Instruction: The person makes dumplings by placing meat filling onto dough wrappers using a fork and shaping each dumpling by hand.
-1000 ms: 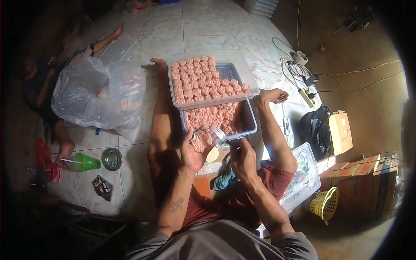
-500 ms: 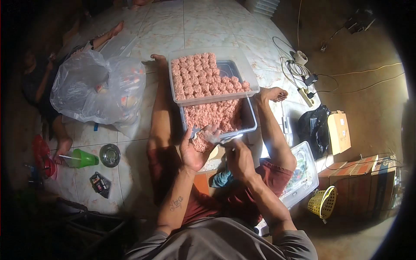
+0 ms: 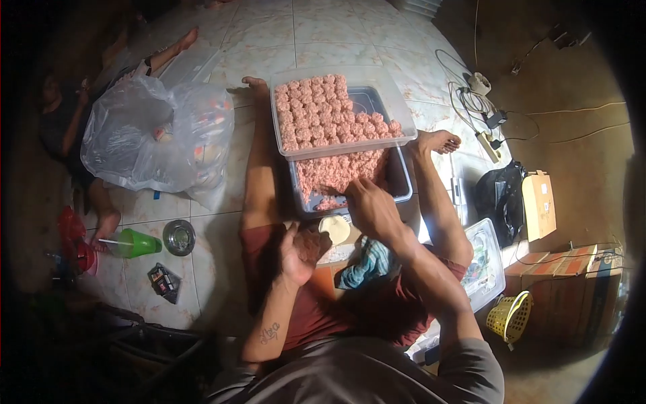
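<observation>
My left hand (image 3: 301, 254) is held palm up over my lap, its fingers spread and partly in shadow, with nothing plainly in it. Just beside its fingertips lies a round, pale, flat wrapper or stack of wrappers (image 3: 334, 229). My right hand (image 3: 371, 207) reaches over the lower tub (image 3: 402, 176), fingers closed on a thin utensil that is mostly hidden. Its tip is at the pink minced meat (image 3: 330, 172) in that tub. Across the tub's far part rests a clear plastic container (image 3: 346, 149) holding rows of pink meat balls (image 3: 309, 111).
A blue striped cloth (image 3: 367, 264) lies by my lap. At left are a filled plastic bag (image 3: 128, 138), a green cup (image 3: 138, 243), a metal dish (image 3: 180, 238) and a seated person. Cables (image 3: 464, 101), a yellow basket (image 3: 509, 316) and cardboard boxes (image 3: 565, 286) are at right.
My right hand has moved forward from my left hand to the meat in the lower tub. The lump of minced meat no longer shows in my left hand, which has drawn back.
</observation>
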Tool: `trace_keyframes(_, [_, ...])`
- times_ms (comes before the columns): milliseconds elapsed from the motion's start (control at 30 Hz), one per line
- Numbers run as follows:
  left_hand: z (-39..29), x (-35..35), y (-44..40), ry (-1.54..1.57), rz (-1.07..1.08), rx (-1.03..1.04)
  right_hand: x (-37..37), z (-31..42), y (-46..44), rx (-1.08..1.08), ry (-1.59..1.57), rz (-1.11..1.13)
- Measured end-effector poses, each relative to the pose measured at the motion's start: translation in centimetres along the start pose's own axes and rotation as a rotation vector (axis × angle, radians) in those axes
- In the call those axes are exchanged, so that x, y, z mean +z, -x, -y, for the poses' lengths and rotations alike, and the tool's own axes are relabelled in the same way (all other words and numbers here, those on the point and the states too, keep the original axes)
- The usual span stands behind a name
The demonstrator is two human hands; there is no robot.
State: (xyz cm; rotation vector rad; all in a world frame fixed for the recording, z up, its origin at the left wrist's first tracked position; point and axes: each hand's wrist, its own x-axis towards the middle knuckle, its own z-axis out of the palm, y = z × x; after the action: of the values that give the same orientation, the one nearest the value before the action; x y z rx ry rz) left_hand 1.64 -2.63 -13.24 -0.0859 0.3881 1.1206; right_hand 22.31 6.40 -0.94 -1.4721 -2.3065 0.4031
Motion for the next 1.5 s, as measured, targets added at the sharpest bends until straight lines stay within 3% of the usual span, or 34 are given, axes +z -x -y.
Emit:
trace_keyframes(33, [0.3, 2.5, 0.8, -0.063, -0.18, 0.005, 1.6, -0.6, -1.6, -0.011, 0.047, -0.018])
trace_keyframes(133, [0.9, -1.3, 0.9, 0.072, 0.092, -0.104, 7.7, -3.1, -5.8, -0.042, 0.124, -0.03])
trace_keyframes(267, [0.5, -0.5, 1.4, -0.188, -0.065, -0.083, 10.8, -3.9, -7.0, -0.211, 0.191, -0.027])
trace_keyframes(300, [0.3, 0.3, 1.6, -0.171, -0.072, -0.088, 9.2, -3.2, -6.5, -0.099, 0.125, 0.078])
trace_keyframes(367, [0.0, 1.3, 1.7, -0.142, -0.079, -0.092, 5.5, -3.1, -5.0, -0.084, 0.057, 0.144])
trace_keyframes(433, [-0.8, 1.9, 1.5, 0.041, 0.123, -0.166, 1.0, -2.5, -3.0, -0.068, -0.01, 0.209])
trace_keyframes(500, [-1.3, 4.3, 1.0, 0.0, 0.116, -0.124, -3.0, -1.1, -0.5, -0.266, -0.304, 0.125])
trace_keyframes(600, [-1.3, 6.3, -0.6, -0.077, 0.171, -0.118, -4.5, -0.9, 2.7, -0.259, -0.247, 0.238])
trace_keyframes(667, [-1.3, 6.5, -1.6, -0.099, 0.14, -0.145, -5.4, -1.3, 4.2, -0.104, -0.057, 0.306])
trace_keyframes(733, [-1.0, 7.9, -2.0, -0.104, 0.206, -0.161, -7.6, 0.4, 4.9, -0.117, 0.019, 0.186])
trace_keyframes(800, [-0.5, 8.5, -1.6, -0.066, 0.1, -0.183, -7.0, 0.7, 5.1, -0.133, 0.004, 0.196])
trace_keyframes(833, [-0.1, 9.5, -1.4, -0.06, 0.189, -0.194, -6.7, 0.5, 5.2, -0.157, -0.001, 0.202])
trace_keyframes(933, [0.7, 9.0, -1.6, -0.103, 0.173, -0.103, -5.9, -1.1, 5.8, -0.131, 0.17, 0.271])
trace_keyframes(967, [0.9, 8.3, -1.7, -0.035, -0.009, -0.071, -5.8, -0.5, 6.5, -0.122, 0.159, 0.141])
trace_keyframes(1000, [0.8, 7.8, -1.6, -0.146, 0.146, -0.065, -4.8, -1.1, 6.9, -0.213, 0.05, 0.097])
trace_keyframes(1133, [1.7, 8.3, -1.4, -0.104, 0.082, -0.017, -3.1, -0.2, 8.1, 0.0, 0.068, 0.124])
trace_keyframes(1167, [1.6, 6.6, -2.3, -0.089, -0.015, 0.037, -3.4, 0.7, 8.7, 0.024, 0.024, 0.056])
trace_keyframes(1200, [1.7, 7.4, -1.6, -0.14, 0.033, 0.047, -2.7, 1.0, 9.2, -0.001, -0.118, -0.073])
trace_keyframes(1267, [1.9, 6.6, -1.9, -0.177, 0.06, 0.026, -1.7, 2.2, 9.9, 0.126, -0.123, 0.049])
trace_keyframes(1400, [1.0, 4.6, -2.7, -0.216, 0.018, 0.086, -0.9, 0.9, 10.2, 0.064, -0.454, -0.103])
trace_keyframes(1433, [0.3, 4.0, -2.7, -0.285, 0.004, 0.027, -2.2, 2.2, 9.8, 0.312, -0.625, -0.05])
trace_keyframes(1500, [0.6, 4.0, -2.3, -0.432, -0.009, -0.015, -0.5, 1.7, 9.1, 0.397, -0.651, -0.032])
